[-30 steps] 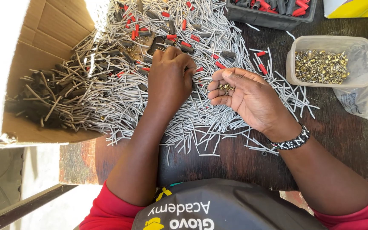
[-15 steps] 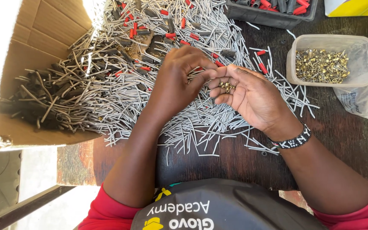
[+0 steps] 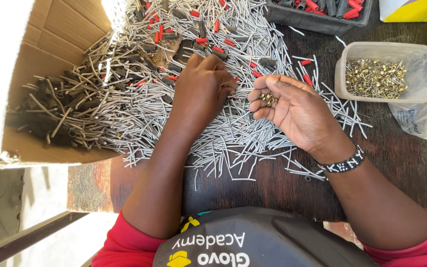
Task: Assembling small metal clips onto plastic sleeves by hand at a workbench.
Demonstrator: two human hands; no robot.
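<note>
Left hand (image 3: pixel 203 89) pinches shut in the grey tube pile (image 3: pixel 233 133) on the table (image 3: pixel 401 163), grip contents unclear; right hand (image 3: pixel 292 111) cups brass pins (image 3: pixel 269 99) half-open, best kept level to avoid spills.

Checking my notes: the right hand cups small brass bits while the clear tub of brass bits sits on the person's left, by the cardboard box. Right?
Not quite. In the head view the tub sits on the person's right, away from the cardboard box. The right hand does cup small brass bits.
</note>
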